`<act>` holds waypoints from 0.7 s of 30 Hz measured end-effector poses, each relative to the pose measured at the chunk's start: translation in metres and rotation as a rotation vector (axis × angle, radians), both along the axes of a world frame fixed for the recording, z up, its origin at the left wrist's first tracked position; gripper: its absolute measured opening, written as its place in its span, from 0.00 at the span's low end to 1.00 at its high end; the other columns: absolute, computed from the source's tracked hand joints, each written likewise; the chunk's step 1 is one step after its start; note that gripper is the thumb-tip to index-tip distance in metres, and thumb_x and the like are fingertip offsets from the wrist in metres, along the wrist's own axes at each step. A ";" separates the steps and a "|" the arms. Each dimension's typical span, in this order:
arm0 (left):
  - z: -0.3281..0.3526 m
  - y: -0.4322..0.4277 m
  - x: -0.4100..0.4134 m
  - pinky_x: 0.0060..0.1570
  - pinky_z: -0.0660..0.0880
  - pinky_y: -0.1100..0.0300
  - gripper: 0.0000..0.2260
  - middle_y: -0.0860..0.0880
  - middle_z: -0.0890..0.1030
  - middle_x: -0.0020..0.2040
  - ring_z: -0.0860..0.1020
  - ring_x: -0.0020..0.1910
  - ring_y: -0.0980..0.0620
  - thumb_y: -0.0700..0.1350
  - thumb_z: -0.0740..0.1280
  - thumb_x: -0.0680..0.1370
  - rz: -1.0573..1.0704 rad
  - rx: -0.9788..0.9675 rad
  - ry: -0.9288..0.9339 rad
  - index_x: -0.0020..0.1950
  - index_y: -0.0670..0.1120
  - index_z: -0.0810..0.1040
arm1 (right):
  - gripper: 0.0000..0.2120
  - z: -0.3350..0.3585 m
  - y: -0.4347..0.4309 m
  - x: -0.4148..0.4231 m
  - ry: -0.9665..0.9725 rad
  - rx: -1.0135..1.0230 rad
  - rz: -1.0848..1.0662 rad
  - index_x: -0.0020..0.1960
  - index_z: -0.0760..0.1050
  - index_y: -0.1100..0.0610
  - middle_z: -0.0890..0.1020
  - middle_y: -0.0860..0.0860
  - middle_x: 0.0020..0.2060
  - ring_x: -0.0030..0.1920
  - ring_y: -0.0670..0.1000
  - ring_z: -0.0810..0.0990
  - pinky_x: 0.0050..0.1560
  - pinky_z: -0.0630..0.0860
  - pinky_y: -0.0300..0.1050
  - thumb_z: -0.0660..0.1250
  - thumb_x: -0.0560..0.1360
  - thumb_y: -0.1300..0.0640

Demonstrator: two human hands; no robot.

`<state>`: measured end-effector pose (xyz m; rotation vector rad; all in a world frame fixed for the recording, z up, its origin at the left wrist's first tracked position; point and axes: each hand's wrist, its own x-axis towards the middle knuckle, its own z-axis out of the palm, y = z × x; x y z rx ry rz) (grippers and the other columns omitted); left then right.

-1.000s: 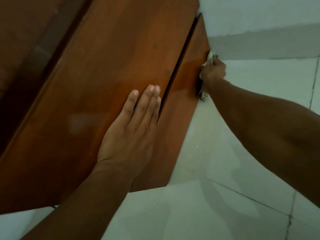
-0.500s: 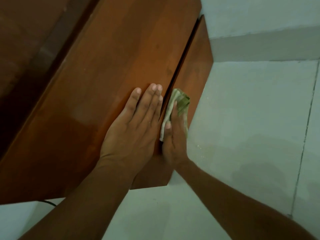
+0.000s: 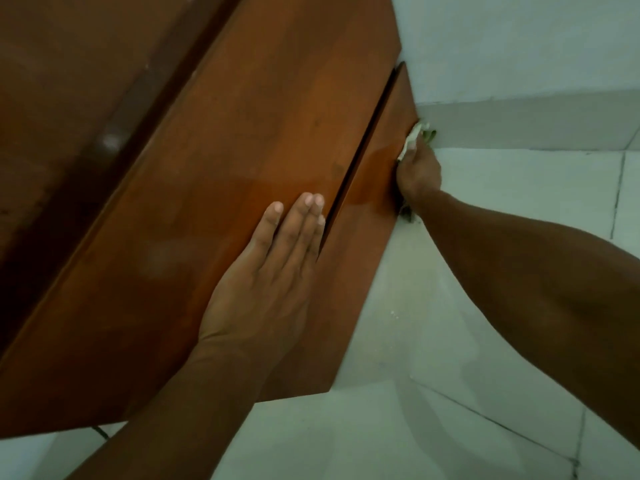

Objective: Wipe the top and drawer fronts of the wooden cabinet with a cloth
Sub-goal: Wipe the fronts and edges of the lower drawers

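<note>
The left hand (image 3: 263,289) lies flat on a front panel of the reddish-brown wooden cabinet (image 3: 225,150), its fingers (image 3: 301,223) straight and pressed together, their tips just beside the dark slit (image 3: 360,161) that divides this panel from the narrower one. Beyond those fingertips, the right hand (image 3: 419,171) has its fingers clamped on a crumpled pale green-and-white cloth (image 3: 414,135), held against the narrow panel's far edge. Past that fist are a pale wall (image 3: 519,46) and a grey skirting band (image 3: 536,123), and under both forearms lies a pale tiled floor (image 3: 485,427) with dark grout lines.
</note>
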<state>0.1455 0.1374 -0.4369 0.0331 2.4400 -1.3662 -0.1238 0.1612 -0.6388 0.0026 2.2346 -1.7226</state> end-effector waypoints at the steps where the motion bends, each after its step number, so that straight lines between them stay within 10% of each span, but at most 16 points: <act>1: 0.000 0.000 0.001 0.72 0.29 0.37 0.30 0.29 0.27 0.74 0.29 0.75 0.32 0.50 0.35 0.82 0.004 0.009 0.004 0.73 0.30 0.27 | 0.22 0.001 0.005 -0.005 -0.074 0.033 0.001 0.75 0.67 0.54 0.75 0.59 0.69 0.68 0.62 0.75 0.70 0.72 0.55 0.57 0.82 0.52; 12: -0.001 0.004 -0.001 0.72 0.27 0.39 0.29 0.32 0.27 0.75 0.27 0.75 0.35 0.48 0.35 0.81 0.056 0.117 0.012 0.75 0.33 0.28 | 0.12 0.035 0.049 0.019 -0.453 -0.095 0.118 0.53 0.78 0.68 0.83 0.61 0.46 0.42 0.57 0.83 0.41 0.81 0.50 0.70 0.78 0.59; 21: 0.038 0.028 0.011 0.76 0.32 0.46 0.32 0.39 0.37 0.81 0.34 0.80 0.42 0.53 0.48 0.85 0.273 0.283 0.215 0.80 0.39 0.35 | 0.22 0.162 0.086 0.048 0.355 0.315 0.674 0.45 0.82 0.57 0.81 0.53 0.39 0.41 0.53 0.80 0.48 0.72 0.42 0.57 0.84 0.45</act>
